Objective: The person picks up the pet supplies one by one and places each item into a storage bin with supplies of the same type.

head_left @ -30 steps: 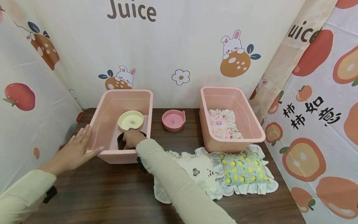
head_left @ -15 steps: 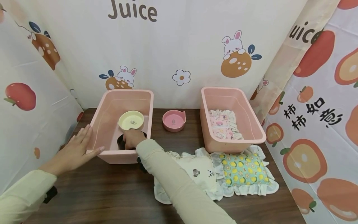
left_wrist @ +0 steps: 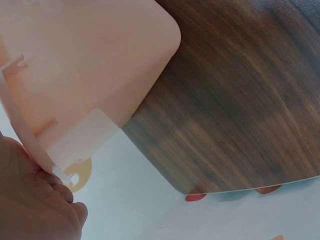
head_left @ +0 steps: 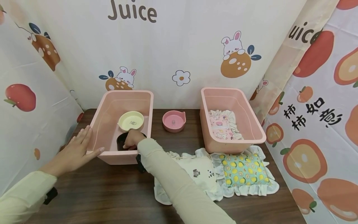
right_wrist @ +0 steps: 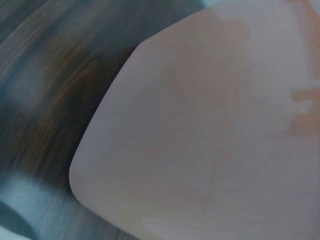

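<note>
Mid-left, a round yellow bowl (head_left: 130,120) and black bowl (head_left: 121,141) are held in a pink plastic tub (head_left: 118,158); left fingers (head_left: 81,136) are outstretched, right fingers (head_left: 130,141) too hidden to tell.

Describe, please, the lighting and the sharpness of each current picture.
Head view: bright, mostly even light, lemon-print pillow clear; left wrist view: dimmer, bluish sheen on wood-grain tabletop at upper right; right wrist view: dull, hazy, pink bin washed out, pale glare at lower left.
</note>
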The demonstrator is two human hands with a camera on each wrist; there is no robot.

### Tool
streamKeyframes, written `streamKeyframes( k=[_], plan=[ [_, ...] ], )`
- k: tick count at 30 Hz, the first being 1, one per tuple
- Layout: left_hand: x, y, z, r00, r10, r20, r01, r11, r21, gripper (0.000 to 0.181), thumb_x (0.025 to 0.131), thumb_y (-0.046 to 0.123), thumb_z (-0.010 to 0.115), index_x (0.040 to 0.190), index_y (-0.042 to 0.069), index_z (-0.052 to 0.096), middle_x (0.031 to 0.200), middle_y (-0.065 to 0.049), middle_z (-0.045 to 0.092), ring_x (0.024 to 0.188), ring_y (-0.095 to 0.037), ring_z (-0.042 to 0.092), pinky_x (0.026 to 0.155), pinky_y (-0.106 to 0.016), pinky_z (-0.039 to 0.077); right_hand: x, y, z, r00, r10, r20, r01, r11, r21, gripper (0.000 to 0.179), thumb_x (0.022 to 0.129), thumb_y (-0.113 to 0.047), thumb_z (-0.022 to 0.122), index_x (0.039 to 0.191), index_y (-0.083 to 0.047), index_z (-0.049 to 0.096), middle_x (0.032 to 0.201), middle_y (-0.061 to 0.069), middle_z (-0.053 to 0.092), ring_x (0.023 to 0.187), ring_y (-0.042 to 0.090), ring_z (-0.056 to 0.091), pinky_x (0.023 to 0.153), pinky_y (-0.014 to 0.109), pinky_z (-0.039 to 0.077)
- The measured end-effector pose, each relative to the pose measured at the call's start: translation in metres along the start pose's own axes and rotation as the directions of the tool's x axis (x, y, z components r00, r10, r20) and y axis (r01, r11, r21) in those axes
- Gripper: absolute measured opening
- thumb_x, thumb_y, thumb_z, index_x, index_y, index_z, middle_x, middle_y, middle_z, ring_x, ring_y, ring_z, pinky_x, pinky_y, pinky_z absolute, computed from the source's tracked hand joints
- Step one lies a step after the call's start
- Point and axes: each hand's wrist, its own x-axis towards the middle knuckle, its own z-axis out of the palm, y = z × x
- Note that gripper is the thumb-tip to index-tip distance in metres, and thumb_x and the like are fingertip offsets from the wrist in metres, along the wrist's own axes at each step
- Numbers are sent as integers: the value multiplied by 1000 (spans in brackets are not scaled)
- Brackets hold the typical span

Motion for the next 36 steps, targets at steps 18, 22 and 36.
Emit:
streamKeyframes(
  k=[18,22,36],
  plan=[
    [-1,0,1,1000,-6,1,6,1000,11,99,93,56,49,150,-6,-2,155,-32,-2,141,-52,2,111,-66,4,-5,2,-9,923,-98,372,-71,907,415,7,82,-1,70,83,5,67,72,7,63,61,13,58,55,21,48],
    [-2,0,1,1000,3,-10,-3,1000,7,98,93,56,49,150,-5,-2,155,-31,-3,141,-50,2,113,-62,-1,-4,2,-10,908,-149,391,-19,919,394,12,83,3,65,71,2,63,62,5,56,56,13,54,52,21,46],
    [-1,1,2,1000,-1,-25,1,1000,16,97,93,55,49,150,-6,-1,155,-32,-2,140,-53,3,112,-64,3,1,3,-12,887,-229,400,219,973,72,32,88,-6,51,58,-11,40,63,0,41,60,13,42,54,21,33]
  ],
)
